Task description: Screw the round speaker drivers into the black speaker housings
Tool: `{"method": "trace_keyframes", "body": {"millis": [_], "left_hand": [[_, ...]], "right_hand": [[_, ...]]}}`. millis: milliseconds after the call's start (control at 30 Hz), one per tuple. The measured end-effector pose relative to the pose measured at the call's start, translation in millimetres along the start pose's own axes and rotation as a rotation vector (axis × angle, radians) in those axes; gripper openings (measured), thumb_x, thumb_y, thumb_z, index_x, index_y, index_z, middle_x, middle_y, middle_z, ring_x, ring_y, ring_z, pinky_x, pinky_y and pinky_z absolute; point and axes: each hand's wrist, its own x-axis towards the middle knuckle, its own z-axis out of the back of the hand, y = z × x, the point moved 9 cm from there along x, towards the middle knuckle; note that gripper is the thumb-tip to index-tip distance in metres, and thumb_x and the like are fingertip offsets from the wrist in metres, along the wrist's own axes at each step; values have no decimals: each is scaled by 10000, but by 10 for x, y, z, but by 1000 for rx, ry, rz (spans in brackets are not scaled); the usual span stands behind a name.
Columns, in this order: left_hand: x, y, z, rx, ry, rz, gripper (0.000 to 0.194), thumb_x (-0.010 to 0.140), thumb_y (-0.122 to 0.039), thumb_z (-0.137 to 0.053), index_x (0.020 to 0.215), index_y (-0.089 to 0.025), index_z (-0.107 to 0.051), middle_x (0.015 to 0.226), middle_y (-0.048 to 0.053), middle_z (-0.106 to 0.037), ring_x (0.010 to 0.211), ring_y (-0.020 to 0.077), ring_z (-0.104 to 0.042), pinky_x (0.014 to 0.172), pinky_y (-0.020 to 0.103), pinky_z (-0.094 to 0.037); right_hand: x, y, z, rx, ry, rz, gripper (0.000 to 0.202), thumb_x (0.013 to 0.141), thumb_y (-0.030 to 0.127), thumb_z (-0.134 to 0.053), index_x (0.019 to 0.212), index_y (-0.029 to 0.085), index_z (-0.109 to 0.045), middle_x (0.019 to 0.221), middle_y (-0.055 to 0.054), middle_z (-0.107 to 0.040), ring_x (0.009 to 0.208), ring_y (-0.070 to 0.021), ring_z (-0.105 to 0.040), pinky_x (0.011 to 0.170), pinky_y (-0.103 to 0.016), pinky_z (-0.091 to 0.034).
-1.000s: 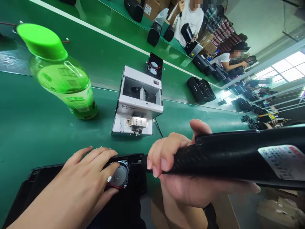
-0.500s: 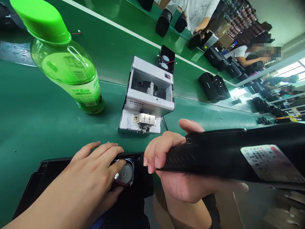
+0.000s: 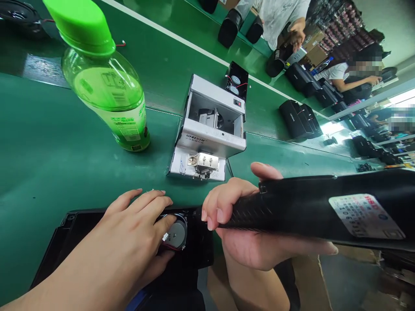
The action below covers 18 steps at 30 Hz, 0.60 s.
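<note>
Speaker [image 3: 178,235], touching left fingers [image 3: 166,224], in black housing [image 3: 201,250]

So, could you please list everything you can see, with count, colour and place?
handheld tool: one, black with pale label, in the right hand
housing: one, black, under the left hand
round speaker: one visible, grey, in the housing
bottle: one, green, left of the machine
machine: one, silver-grey, mid-view
two-speaker panel: one, black, behind the machine
cases: at least two, black, right of the machine
larger speaker: one, black, top left
work surface: count unclear, green, across the view
co-workers: at least two, white tops, far side
left hand: one, bare, over the housing
right hand: one, bare, around the tool
</note>
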Motion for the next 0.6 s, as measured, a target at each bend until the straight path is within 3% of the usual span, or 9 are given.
{"method": "trace_keyframes", "body": {"millis": [167,300,500,600], "left_hand": [[5,12,-31,-15,19,18,243,908,-236,-815,1126,-303,-900,1334,74,-954,1278,399,-883,1112,641,-659],[3,42,-44,-30,31,43,228,920,-259,-854,1137,-300,-911,1363,77,-948,1309,404,-876,1166,639,-658],[60,52,-33,-95,85,87,282,869,-201,-912,1131,-305,-935,1332,68,-935,1273,394,-882,1139,629,-672],[66,55,-47,-96,83,93,279,869,-187,-938,1128,-289,-935,1316,68,-923,1276,395,-879,1143,630,-666]], "right_hand": [[-6,-27,2,22,-41,20,714,945,988,-938,1354,406,-1001,733,23,-862,501,-208,-722,501,-331,-655],[-37,-33,-22,-12,17,28,678,995,946,-936,1393,400,-997,770,7,-878,540,-219,-747,539,-357,-668],[-185,12,-100,-159,72,66,258,1228,622,-853,1389,473,-989,754,31,-861,578,-226,-755,615,-392,-697],[-215,-26,-126,-188,80,56,246,1244,583,-835,1401,476,-991,763,21,-871,611,-238,-781,659,-406,-710]]}}
